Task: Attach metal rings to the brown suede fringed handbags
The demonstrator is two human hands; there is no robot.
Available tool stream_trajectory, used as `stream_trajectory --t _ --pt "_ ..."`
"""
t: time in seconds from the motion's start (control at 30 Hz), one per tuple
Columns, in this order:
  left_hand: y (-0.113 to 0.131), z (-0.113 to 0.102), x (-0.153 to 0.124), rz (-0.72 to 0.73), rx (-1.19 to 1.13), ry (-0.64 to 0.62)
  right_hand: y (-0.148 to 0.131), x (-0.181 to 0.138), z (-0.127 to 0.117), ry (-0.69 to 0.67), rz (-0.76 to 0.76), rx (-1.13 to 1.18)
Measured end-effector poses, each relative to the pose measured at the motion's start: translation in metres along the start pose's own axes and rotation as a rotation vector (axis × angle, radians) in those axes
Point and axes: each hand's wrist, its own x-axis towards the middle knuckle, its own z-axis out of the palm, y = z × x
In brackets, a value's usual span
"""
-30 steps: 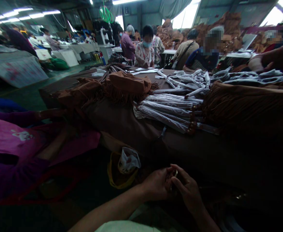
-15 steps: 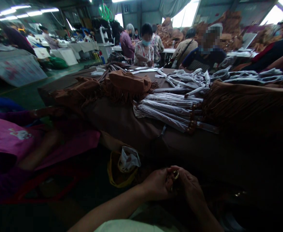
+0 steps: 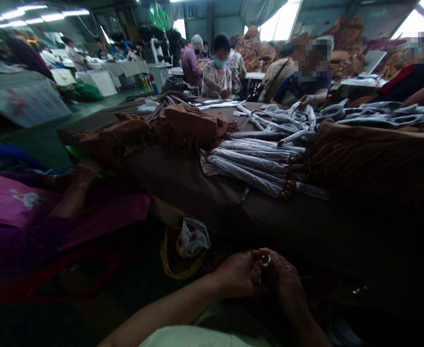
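Observation:
Low in front of me, my left hand and my right hand meet, both with fingers curled in. Between them is a gold metal ring, possibly part of a clasp, on what looks like a brown strap end. Both hands appear to grip this piece; deep shadow hides most of it and the fingertips. On the table beyond lies a bundle of straps in white wrapping, their brown ends with gold fittings pointing right.
Fringed brown bags rest on the brown-covered table; a larger fringed piece lies at right. Below the table edge stands a yellow-rimmed container with a white plastic bag. A co-worker's hand is at left; others work across the table.
The gold ring has shifted and turned slightly between my hands, which stay in place. At left the co-worker's arm has moved up, and across the table a person's hand now reaches to wrapped straps.

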Motion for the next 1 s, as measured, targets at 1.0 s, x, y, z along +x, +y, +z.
stream_trajectory --t 1.0 --pt "-0.01 0.003 -0.002 -0.015 0.123 0.035 -0.008 -0.005 0.0 0.088 -0.303 -0.409"
